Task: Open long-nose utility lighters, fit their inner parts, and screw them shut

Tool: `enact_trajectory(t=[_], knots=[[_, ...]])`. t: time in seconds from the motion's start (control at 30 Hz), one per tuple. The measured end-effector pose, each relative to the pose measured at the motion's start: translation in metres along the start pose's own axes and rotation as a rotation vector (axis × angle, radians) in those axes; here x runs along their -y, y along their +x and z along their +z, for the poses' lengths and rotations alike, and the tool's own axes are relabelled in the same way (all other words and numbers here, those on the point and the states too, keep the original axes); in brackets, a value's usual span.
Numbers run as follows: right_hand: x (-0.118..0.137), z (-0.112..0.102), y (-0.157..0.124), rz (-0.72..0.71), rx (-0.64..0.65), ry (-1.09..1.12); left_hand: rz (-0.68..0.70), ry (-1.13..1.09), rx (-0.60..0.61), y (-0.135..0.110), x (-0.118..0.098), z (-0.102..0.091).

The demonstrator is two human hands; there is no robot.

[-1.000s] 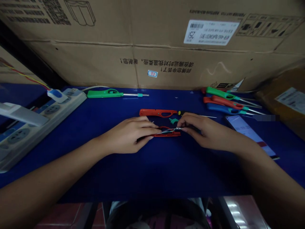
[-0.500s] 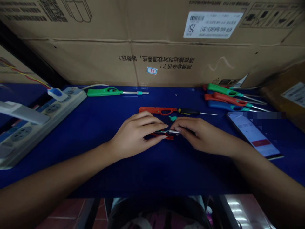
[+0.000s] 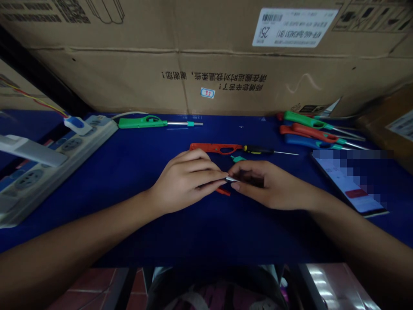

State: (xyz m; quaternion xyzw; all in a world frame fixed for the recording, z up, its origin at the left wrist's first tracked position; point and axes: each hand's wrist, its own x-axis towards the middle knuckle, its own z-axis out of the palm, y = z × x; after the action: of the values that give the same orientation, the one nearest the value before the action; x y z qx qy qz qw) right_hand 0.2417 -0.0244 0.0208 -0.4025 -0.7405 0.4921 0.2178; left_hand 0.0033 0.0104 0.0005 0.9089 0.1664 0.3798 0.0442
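Note:
Between my two hands is a short, shiny metal tube [image 3: 231, 179], like a lighter's barrel. The fingertips of my left hand [image 3: 185, 183] close on its left end. My right hand [image 3: 277, 185] has thumb and fingers curled around its right end, with a gap showing between thumb and index finger. Beneath my left fingertips, a red plastic piece [image 3: 223, 191] pokes out, mostly hidden. Just beyond my hands lie a red lighter handle shell [image 3: 206, 148], a small teal plastic part [image 3: 238, 159] and a black-and-yellow screwdriver [image 3: 258, 150].
A green long-neck lighter [image 3: 142, 122] lies at the back left, beside a white power strip [image 3: 97, 137]. Several red, green and blue lighters [image 3: 314, 132] are piled at the back right, near a phone [image 3: 351, 183]. A large cardboard box [image 3: 129, 82] walls off the back.
My left fingers have closed further and moved onto the tube, covering the thin wires seen before. My right fingers have opened slightly around its other end. The view has shifted a little.

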Motion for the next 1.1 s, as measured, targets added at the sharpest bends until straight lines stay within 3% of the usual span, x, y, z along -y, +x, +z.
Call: enact_trajectory(t=[0.47,0.7,0.97,1.1], knots=[[0.005,0.000,0.000,0.072,0.065,0.003,-0.039,-0.038,-0.028,-0.001,-0.001,0.003],[0.004,-0.001,0.000,0.008,0.041,-0.062,-0.035,-0.066,-0.034,-0.002,0.000,0.003],[0.002,-0.005,-0.001,-0.091,0.003,-0.192,-0.056,-0.042,0.203,-0.005,0.005,-0.008],[-0.001,-0.004,-0.001,-0.089,-0.025,-0.184,-0.067,-0.032,0.224,-0.007,0.008,-0.005]])
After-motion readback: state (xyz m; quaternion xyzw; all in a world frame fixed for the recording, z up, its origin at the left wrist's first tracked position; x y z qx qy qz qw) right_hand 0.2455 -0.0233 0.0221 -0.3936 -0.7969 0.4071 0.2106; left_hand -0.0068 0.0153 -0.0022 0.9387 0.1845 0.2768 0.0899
